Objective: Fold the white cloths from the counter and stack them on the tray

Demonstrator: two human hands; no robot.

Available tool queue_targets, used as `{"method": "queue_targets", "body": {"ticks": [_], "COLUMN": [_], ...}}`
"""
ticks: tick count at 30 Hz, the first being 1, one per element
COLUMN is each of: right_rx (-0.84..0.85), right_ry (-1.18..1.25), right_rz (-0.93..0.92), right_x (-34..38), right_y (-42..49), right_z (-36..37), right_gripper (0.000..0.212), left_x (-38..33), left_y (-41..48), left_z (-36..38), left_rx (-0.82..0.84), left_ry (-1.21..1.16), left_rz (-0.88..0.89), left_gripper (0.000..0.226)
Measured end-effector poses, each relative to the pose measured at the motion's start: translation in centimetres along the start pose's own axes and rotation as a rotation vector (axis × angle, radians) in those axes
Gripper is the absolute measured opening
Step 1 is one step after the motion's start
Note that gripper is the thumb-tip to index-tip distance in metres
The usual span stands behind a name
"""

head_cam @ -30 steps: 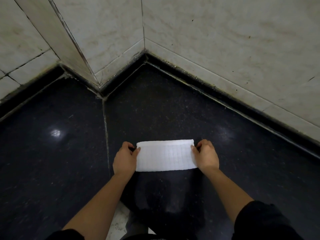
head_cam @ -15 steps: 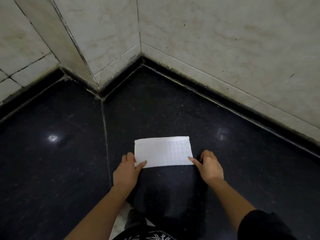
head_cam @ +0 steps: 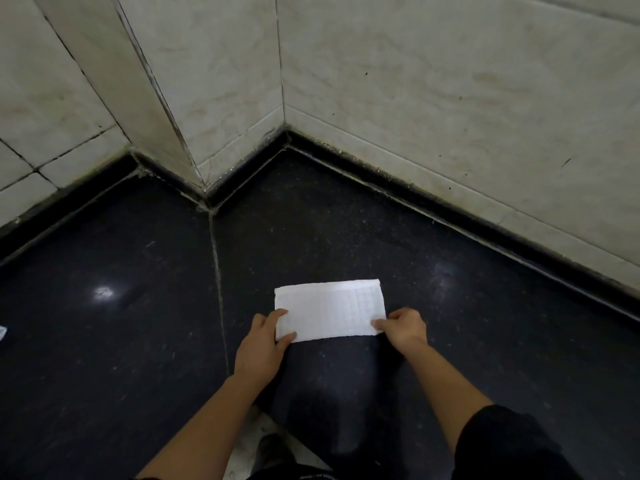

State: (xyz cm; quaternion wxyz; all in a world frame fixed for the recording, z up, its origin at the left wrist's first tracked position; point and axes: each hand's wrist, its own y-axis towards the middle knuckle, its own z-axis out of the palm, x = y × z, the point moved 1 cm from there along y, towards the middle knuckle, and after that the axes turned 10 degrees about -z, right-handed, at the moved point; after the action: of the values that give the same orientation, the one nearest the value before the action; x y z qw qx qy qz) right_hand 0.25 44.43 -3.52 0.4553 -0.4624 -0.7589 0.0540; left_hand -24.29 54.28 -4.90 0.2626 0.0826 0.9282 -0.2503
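Note:
A white cloth (head_cam: pixel 329 310), folded into a narrow rectangle with a faint grid texture, lies flat on the dark speckled counter (head_cam: pixel 121 358). My left hand (head_cam: pixel 263 341) pinches its near left corner, thumb on top of the fabric. My right hand (head_cam: pixel 403 327) pinches the near right corner. Both forearms reach in from the bottom of the view. No tray is in view.
Pale marble-tiled walls (head_cam: pixel 433 98) meet the counter in a corner behind the cloth, with a jutting wall edge (head_cam: pixel 162 133) at the left. A grout seam (head_cam: pixel 218 278) runs down the counter left of the cloth. A small white scrap (head_cam: pixel 2 331) shows at the far left edge.
Both hands slid from the cloth's side edges toward its near edge, and now each grips a near corner. The cloth stays flat in about the same place.

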Motion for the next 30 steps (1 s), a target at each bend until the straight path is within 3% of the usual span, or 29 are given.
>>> {"method": "queue_targets", "body": {"ticks": [7, 14, 20, 23, 30], "right_rx": [-0.080, 0.116, 0.225, 0.251, 0.333], "right_ry": [0.201, 0.525, 0.384, 0.259, 0.056], "right_rz": [-0.029, 0.021, -0.097, -0.153, -0.231], "right_x": [1.6, 5.1, 7.2, 8.2, 8.9], "right_y": [-1.0, -2.2, -3.2, -3.2, -3.5], "right_z": [0.1, 2.0, 5.9, 7.8, 10.5], "right_gripper": [0.013, 0.019, 0.014, 0.022, 0.015], "left_x": [0.4, 0.8, 1.5, 1.8, 1.7], "left_y": [0.3, 1.1, 2.3, 2.6, 2.1], "left_z": [0.0, -0.5, -1.2, -1.4, -1.8], "left_rx": [0.013, 0.036, 0.121, 0.157, 0.166], "left_ry": [-0.104, -0.169, -0.257, -0.286, -0.386], "left_rz": [-0.023, -0.020, -0.040, -0.035, -0.064], "left_gripper": [0.055, 0.057, 0.034, 0.034, 0.034]}}
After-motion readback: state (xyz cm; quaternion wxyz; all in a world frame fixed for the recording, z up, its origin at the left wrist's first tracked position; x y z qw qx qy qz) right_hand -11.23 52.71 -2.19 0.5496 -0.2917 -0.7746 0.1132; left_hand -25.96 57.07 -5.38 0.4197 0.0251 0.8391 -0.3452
